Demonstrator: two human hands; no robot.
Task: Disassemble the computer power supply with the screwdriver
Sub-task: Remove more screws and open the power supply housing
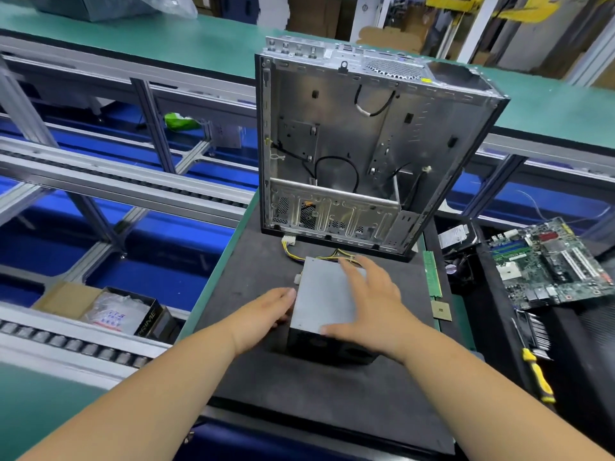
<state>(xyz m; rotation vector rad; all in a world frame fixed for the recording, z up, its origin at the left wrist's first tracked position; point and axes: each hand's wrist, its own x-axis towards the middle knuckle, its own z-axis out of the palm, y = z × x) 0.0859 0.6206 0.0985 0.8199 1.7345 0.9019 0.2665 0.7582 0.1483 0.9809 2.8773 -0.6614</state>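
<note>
Factory-floor setup w/ green conveyor lines, and the counter has a black mat on it. Power supply sits mid-mat, already out of the empty PC case standing right behind it, yellow/black cables trailing off its far end toward the case.

Left hand has straight fingers pressed against the PSU's left side, right hand lies flat across the top, so neither grip is actually closed round anything, just steadying or turning the box afaict.

Screwdriver (yellow handle) is well off to the right of the PSU, untouched. Motherboard is further right, RAM stick and a CPU chip just right of the PSU.

Progress imo: the PSU is free of the case but its cover looks fully on, can't spot any screws removed. Still left: grab the driver, find the lid screws, open it up.
</note>
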